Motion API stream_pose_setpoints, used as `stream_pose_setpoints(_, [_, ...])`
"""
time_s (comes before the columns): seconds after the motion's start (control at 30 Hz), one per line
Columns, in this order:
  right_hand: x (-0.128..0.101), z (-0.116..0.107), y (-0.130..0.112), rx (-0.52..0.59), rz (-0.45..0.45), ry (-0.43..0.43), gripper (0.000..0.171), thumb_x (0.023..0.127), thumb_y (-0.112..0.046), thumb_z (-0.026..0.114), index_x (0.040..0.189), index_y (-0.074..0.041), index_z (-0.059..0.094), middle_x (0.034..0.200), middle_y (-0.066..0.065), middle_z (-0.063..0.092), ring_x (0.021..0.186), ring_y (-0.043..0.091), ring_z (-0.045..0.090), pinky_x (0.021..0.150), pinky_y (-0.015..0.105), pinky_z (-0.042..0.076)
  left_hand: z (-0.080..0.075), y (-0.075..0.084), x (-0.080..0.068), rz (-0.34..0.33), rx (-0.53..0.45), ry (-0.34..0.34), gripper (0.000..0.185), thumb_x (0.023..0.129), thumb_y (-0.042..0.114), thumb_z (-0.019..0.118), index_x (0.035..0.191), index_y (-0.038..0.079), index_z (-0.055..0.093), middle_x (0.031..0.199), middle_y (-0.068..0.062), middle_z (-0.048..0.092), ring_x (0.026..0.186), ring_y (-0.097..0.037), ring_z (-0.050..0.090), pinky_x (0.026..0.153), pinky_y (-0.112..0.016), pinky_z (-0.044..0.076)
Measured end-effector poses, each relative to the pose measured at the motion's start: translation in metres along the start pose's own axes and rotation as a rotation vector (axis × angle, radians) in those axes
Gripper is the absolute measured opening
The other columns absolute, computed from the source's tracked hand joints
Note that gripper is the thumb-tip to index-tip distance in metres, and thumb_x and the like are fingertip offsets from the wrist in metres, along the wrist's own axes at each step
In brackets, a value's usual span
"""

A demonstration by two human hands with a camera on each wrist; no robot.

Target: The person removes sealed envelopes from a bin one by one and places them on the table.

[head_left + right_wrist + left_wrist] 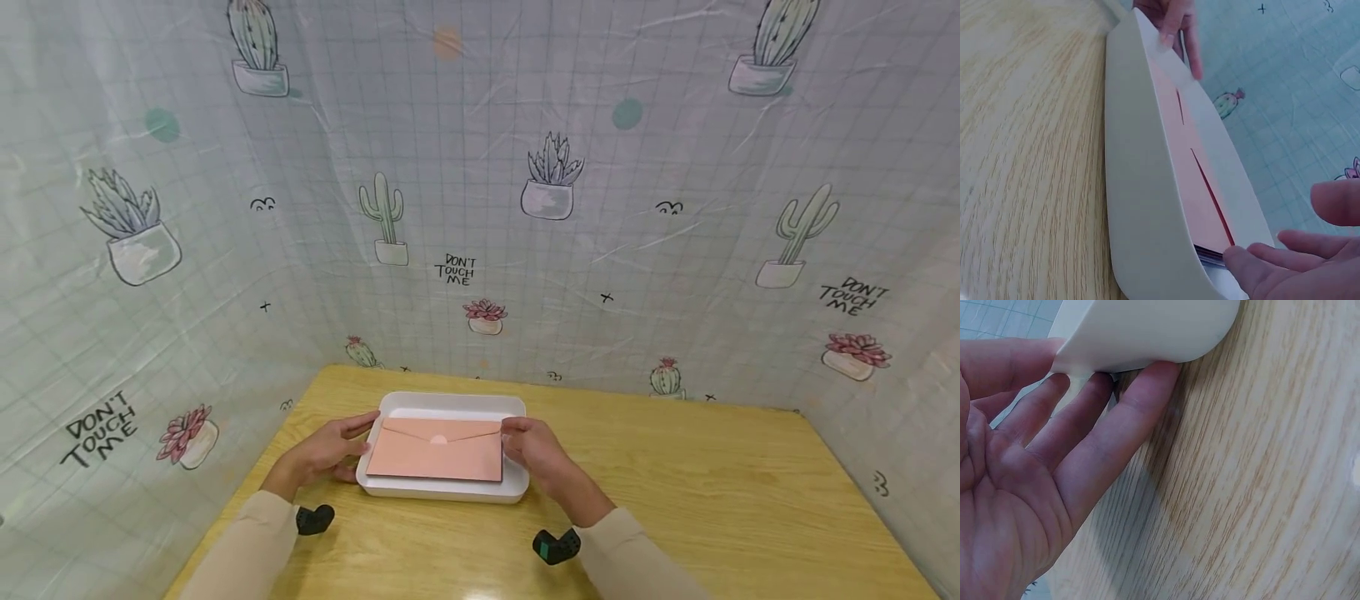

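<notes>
While both hands (pixel 330 454) (pixel 536 454) flank a glossy white tray (pixel 450 405), a pink envelope (pixel 437 452) lies inside.

Light wooden counter (pixel 712 492) fills the lower frame; cactus-print sheeting (pixel 480 192) marked "DON'T TOUCH ME" walls off left, back, right; even light.

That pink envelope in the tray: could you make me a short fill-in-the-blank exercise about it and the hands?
1. The pink envelope lies in a ____ tray.
2. The tray stands on a ____ table.
3. The left hand touches the tray's left end, and the right hand is at its ____ end.
4. The backdrop behind the table is printed with potted ____.

Missing words: white; wooden; right; cacti
</notes>
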State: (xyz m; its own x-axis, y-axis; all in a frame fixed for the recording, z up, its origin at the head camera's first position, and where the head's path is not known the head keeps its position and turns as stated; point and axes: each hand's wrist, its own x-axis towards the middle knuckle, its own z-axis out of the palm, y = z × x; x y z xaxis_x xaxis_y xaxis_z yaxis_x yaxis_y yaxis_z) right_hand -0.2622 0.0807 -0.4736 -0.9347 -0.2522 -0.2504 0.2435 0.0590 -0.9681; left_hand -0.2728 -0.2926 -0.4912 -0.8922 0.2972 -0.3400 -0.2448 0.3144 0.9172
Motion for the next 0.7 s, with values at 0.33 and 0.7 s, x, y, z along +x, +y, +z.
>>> stream_pose_setpoints(0.33, [0.0034,0.003,0.0023,0.107,0.01,-0.009,0.055,0.112,-0.017,0.036,0.156,0.015,0.029,0.166,0.032,0.03,0.156,0.047,0.026,0.128,0.057,0.026,0.0009,0.0,-0.0003,-0.004,0.007,0.014,0.071,0.106,0.006,0.055,0.168,0.014,0.021,0.174,-0.022,0.012,0.122,-0.034,0.066,0.086,-0.051,0.064])
stream_pose_setpoints(0.7, [0.0033,0.0075,0.0071,0.209,0.005,-0.044,0.058,0.112,-0.015,0.033,0.158,0.018,0.019,0.167,0.038,0.019,0.157,0.052,0.017,0.127,0.062,0.02,0.0024,0.0005,-0.0024,-0.001,0.008,0.017,0.07,0.106,0.006,0.055,0.168,0.013,0.022,0.174,-0.021,0.014,0.123,-0.034,0.065,0.086,-0.051,0.064])
